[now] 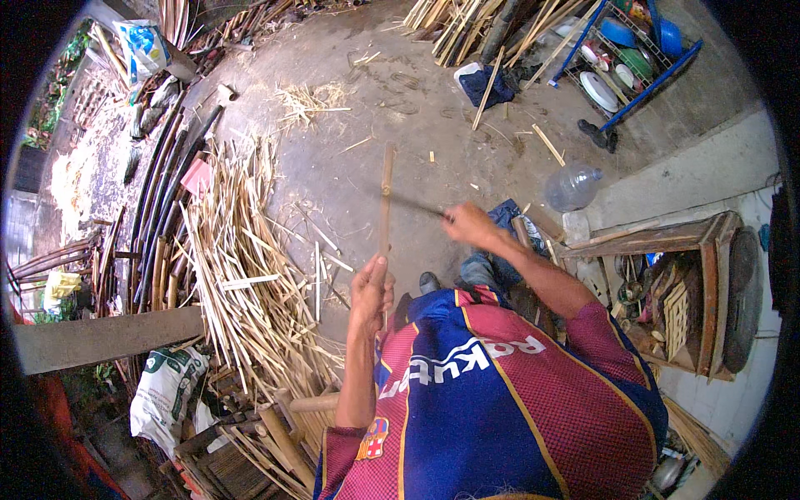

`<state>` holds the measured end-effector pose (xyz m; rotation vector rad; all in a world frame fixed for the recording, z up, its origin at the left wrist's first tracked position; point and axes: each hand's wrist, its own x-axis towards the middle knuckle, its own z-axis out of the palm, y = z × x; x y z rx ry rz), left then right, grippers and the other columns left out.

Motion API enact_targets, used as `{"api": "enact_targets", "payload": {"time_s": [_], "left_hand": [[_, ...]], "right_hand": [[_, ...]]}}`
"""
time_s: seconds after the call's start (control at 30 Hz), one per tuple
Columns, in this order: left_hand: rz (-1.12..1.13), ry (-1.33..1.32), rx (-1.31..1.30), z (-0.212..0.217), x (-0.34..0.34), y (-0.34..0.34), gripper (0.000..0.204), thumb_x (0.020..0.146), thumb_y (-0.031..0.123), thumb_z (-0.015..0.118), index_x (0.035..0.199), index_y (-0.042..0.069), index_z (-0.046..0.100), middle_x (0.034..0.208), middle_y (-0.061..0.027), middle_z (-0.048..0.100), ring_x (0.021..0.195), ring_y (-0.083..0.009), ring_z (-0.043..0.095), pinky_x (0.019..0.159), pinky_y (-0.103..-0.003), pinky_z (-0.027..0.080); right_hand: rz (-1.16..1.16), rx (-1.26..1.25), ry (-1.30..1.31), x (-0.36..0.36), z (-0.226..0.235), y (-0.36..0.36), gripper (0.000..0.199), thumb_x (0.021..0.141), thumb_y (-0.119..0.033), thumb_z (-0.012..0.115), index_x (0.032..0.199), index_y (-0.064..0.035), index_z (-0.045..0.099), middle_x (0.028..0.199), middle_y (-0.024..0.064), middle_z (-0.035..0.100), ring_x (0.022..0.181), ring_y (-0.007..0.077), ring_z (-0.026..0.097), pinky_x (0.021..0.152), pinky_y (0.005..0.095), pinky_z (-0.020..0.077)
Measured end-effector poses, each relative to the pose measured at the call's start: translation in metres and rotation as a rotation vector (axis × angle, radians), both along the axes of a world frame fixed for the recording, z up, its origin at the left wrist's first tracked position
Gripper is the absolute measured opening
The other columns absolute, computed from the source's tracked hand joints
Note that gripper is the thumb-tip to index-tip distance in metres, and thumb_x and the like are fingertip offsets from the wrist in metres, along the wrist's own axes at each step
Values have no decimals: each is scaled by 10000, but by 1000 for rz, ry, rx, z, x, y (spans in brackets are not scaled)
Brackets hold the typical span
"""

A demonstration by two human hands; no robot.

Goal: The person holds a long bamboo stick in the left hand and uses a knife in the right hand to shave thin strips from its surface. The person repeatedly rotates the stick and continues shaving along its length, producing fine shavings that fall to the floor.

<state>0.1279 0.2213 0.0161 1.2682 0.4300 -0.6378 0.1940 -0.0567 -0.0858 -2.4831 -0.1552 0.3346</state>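
Observation:
My left hand (372, 287) is closed round the lower part of an upright bamboo slat (387, 200), which stands out in front of me. My right hand (468, 225) grips a dark-bladed knife (419, 206), its handle mostly hidden in my fingers. The blade points left and meets or crosses the slat at its middle, near a node; motion blur hides whether it cuts in. A large heap of split bamboo strips (242, 275) lies to the left of my left hand.
Dark bamboo poles (162, 192) lean beyond the heap. A clear plastic jug (572, 187) lies on the concrete floor (350, 108) at right, near a wooden cabinet (708, 292). A blue dish rack (650, 83) stands far right, and more strips (458, 29) are piled at the back.

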Motion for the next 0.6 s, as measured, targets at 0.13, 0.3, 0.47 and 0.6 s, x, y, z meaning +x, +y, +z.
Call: {"api": "enact_targets", "payload": {"time_s": [0.13, 0.3, 0.47, 0.6], "left_hand": [[-12, -1, 32, 1, -1, 2, 302, 992, 339, 587, 1168, 95, 612, 599, 59, 411, 417, -33, 318, 362, -210, 223], [-89, 62, -22, 20, -7, 6, 343, 979, 334, 615, 1202, 74, 617, 582, 50, 428, 388, -44, 325, 342, -215, 235], [-16, 54, -13, 1, -9, 7, 354, 975, 316, 625, 1228, 70, 595, 580, 44, 443, 375, -36, 316, 329, -215, 254], [-136, 85, -18, 14, -9, 7, 435, 990, 338, 594, 1335, 79, 542, 592, 51, 441, 402, -32, 340, 349, -201, 225]], "right_hand": [[140, -23, -33, -26, 29, 28, 278, 815, -259, 662, 942, -16, 711, 824, 274, 674, 806, 452, 671, 746, 512, 535], [-432, -6, -34, 26, -31, -29, 287, 828, -265, 651, 996, -38, 706, 812, 257, 675, 816, 449, 669, 744, 508, 533], [-68, 4, -21, -10, 35, -9, 276, 850, -278, 630, 911, -27, 727, 845, 281, 668, 795, 454, 667, 723, 501, 531], [-449, 55, 14, 3, -43, -24, 346, 859, -277, 612, 866, 61, 683, 756, 295, 648, 762, 425, 685, 684, 493, 509]]}}
